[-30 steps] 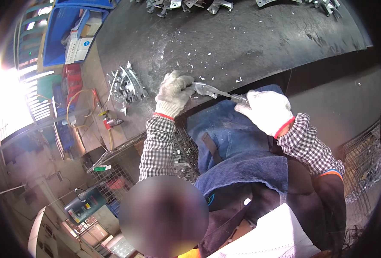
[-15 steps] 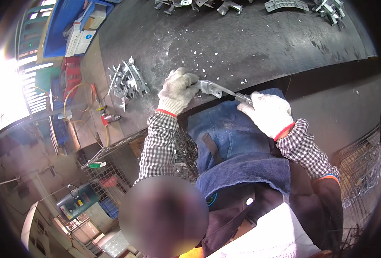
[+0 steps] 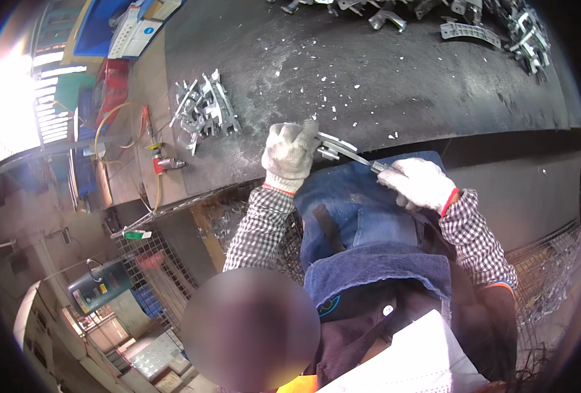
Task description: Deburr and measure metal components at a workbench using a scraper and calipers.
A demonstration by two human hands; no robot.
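My left hand [image 3: 288, 152], in a white knitted glove, grips a curved silver metal casting [image 3: 337, 144] at the bench's near edge. My right hand [image 3: 420, 183], gloved the same way, is closed round the handle of a narrow-bladed hand tool [image 3: 379, 168]. The blade points left and lies against or just beside the casting's near side; contact is hard to make out. Whether it is a file, a knife or a scraper cannot be told. A blue denim apron [image 3: 349, 209] hangs right below the tool.
Similar castings lie in a small pile [image 3: 205, 108] on the dark bench [image 3: 238, 39], left of my hands. More castings [image 3: 526, 42] are heaped at the far right. Pale flakes dot the bench top. A red air tool [image 3: 163, 164] with a hose rests at the left edge.
The casting has been turned in my left hand and now shows its ribbed, narrow side. Both hands sit slightly farther right and lower in the view, which has itself shifted.
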